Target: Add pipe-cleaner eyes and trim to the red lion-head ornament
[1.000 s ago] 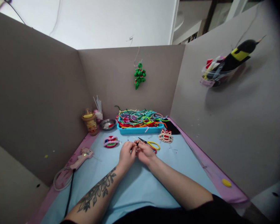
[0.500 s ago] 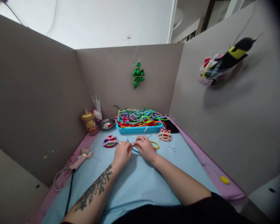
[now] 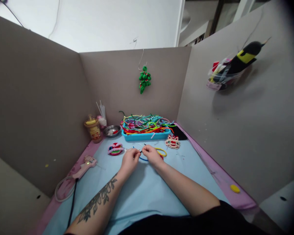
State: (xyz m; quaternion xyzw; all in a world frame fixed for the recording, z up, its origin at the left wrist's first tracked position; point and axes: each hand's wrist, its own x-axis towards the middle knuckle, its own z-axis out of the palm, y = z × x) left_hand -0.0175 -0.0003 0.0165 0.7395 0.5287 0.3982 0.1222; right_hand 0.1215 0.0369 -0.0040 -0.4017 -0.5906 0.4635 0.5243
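Note:
My left hand (image 3: 128, 160) and my right hand (image 3: 152, 156) meet over the light blue mat (image 3: 142, 192), fingertips pinched together on a thin blue pipe cleaner (image 3: 143, 159) that curves between them. Yellow-handled scissors (image 3: 161, 151) lie just right of my right hand. A blue tray (image 3: 147, 134) heaped with coloured pipe cleaners stands behind the hands. A red and pink craft piece (image 3: 115, 149) lies to the left, a cream and red one (image 3: 172, 142) to the right.
Grey partition walls enclose the desk on three sides. A pink glue gun (image 3: 86, 163) with its cord lies at the left edge. A yellow-lidded cup (image 3: 93, 129), a small metal bowl (image 3: 112, 131) and a green ornament (image 3: 144, 79) hanging on the back wall are further off.
Both hands have moved slightly away from me toward the tray. A blue pipe cleaner now shows between the fingers, and the scissors are partly covered by my right hand.

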